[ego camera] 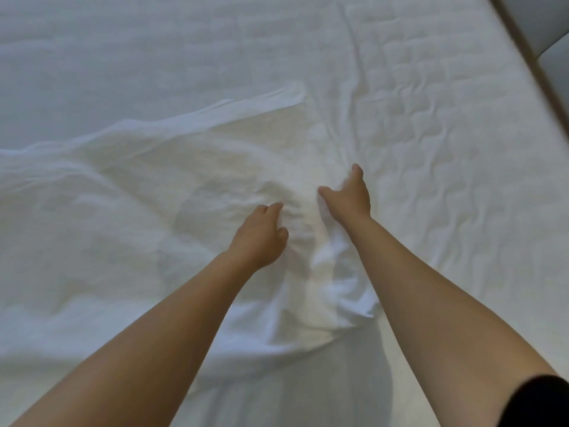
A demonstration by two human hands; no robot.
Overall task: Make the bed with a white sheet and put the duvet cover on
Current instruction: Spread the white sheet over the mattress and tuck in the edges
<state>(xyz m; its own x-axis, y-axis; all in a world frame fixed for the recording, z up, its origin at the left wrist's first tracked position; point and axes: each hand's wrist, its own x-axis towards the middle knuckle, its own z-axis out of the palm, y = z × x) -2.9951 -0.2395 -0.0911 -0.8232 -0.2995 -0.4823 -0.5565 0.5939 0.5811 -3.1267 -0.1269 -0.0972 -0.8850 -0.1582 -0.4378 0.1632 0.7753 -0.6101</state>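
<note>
reaching forward in the head view, both bare forearms extend over the bed. left hand: grip narrow, fingers curled into a gathered bunch of the white sheet, thumb pressing the folds from the right. right hand: grip wide, thumb spread to the left, fingers stretched forward and resting on the same fabric; motion blur hides whether any fingertip pinches it. tight creases run between the two hands. the white sheet lies loose and rumpled over the left and centre of the bed, with one folded edge running diagonally toward the upper centre. the quilted mattress is uncovered on the right. a brown bed frame crosses the upper right corner. a black sleeve covers the right upper arm.
</note>
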